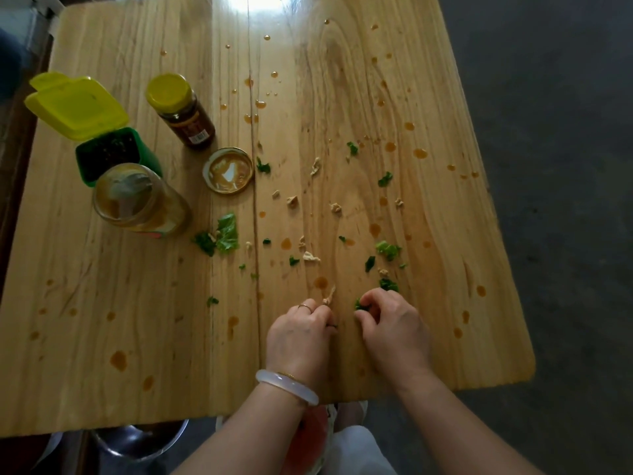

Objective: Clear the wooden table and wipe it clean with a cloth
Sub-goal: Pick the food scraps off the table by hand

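Head view is showing the wooden table [102, 303] early in clearing, nothing wiped yet. Left hand [298, 334] is pinching a pale food scrap [329, 297] at the near edge of the table, fingers curled round it. Right hand [394, 325], just beside the left, is gripping a green leaf bit [360, 305] in curled fingertips. Leaf pieces [226, 234], pale crumbs [292, 200] and orange sauce drops [118, 359] are lying scattered all over the table top. Toward the table's far left, a yellow-lidded sauce jar [185, 113], an open jar [137, 200], its loose lid [227, 169] and a green box with flipped yellow lid [116, 156] are standing, not removed. No cloth is showing anywhere. Judging by this, scrap pickup is barely started; jars, spills and wiping are all remaining.
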`<state>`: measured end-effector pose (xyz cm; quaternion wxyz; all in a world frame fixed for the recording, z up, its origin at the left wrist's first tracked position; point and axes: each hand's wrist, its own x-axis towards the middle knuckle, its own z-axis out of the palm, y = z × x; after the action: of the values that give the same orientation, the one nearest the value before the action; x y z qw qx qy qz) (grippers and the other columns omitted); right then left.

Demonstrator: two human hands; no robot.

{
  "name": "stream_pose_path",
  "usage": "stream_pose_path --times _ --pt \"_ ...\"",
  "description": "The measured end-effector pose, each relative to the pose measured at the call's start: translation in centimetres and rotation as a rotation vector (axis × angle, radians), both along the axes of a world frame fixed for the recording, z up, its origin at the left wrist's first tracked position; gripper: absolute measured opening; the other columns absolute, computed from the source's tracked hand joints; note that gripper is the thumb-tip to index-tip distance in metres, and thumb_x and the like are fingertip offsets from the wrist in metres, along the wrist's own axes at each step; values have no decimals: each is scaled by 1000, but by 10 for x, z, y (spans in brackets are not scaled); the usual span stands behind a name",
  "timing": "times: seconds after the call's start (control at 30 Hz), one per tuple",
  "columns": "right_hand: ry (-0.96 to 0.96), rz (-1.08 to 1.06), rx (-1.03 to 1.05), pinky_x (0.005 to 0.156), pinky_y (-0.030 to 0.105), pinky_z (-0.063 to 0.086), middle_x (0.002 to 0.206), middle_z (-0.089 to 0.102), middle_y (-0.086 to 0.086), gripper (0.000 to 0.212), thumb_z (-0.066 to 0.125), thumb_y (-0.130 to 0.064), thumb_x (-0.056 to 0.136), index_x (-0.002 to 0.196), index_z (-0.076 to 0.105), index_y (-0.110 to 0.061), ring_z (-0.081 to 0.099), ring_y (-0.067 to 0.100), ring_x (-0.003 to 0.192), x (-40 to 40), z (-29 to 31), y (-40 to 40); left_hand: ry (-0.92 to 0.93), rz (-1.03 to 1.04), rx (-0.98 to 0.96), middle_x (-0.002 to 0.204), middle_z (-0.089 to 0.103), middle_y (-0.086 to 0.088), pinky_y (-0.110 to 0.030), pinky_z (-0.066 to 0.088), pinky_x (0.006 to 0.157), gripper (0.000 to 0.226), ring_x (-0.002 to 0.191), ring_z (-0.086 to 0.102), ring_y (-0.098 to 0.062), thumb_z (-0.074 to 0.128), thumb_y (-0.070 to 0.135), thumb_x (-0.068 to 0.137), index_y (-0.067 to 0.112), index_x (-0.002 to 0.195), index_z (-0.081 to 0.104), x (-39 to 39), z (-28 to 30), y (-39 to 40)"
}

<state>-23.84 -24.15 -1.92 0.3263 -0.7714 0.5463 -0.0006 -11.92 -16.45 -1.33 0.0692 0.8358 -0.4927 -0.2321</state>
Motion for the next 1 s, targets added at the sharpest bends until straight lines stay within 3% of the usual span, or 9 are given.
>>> stream_pose_path --times 0.1,0.23,0.33,0.43,0.53,0.63,0.77,1.0 --pt "20 25 -13 65 28 51 89 53 -11 7 60 -31 93 93 64 -24 53 7 75 2 0 1 -20 -26 35 99 54 3 -24 34 59 13 82 54 -15 56 33 91 23 95 63 1 -3 0" --pt "-36 20 -35 65 30 54 96 49 -7 5 61 -26 93 93 64 -21 53 8 77 7 1 1 -7 -14 -11 85 55 1 -16 30 41 23 60 52 -12 83 20 65 18 71 61 5 -8 -3" --pt "-123 -1 -91 62 18 46 93 51 -6 2 62 -18 92 89 62 -18 51 6 74 15 4 -9 84 56 -82 97 55 2 -19 42 51 21 70 53 -11 71 15 80 20 98 61 4 -10 -7" --pt "-111 -9 -111 62 20 46 85 56 -6 7 61 -16 92 87 58 -19 53 8 74 24 6 -27 64 85 -110 103 55 1 -22 40 63 26 84 54 -15 54 16 93 23 117 54 6 -8 -15" --pt "-70 -43 -92 71 30 53 91 62 -3 6 62 -17 92 98 59 -19 60 15 85 33 7 -44 43 62 -71 101 53 1 -23 35 63 14 79 44 -12 44 18 97 20 105 56 8 -5 -20" --pt "-10 -85 -50 80 34 56 102 66 0 25 64 -21 92 116 59 -19 63 18 95 40 6 -54 -5 43 -36 90 55 2 -24 37 54 5 70 50 -14 55 18 92 19 92 60 9 -8 -18" --pt "91 -85 -51 71 27 52 91 61 -4 16 65 -24 92 107 60 -18 57 13 83 46 3 -56 -77 -7 -66 70 55 4 -19 34 37 18 50 50 -11 80 18 70 22 71 63 9 -14 -15" --pt "148 36 -74 65 23 46 85 56 -8 8 59 -27 95 95 64 -20 55 9 77 50 3 -39 -91 -38 -108 74 56 3 -17 28 40 18 50 48 -10 81 14 66 21 72 65 15 -13 -8"
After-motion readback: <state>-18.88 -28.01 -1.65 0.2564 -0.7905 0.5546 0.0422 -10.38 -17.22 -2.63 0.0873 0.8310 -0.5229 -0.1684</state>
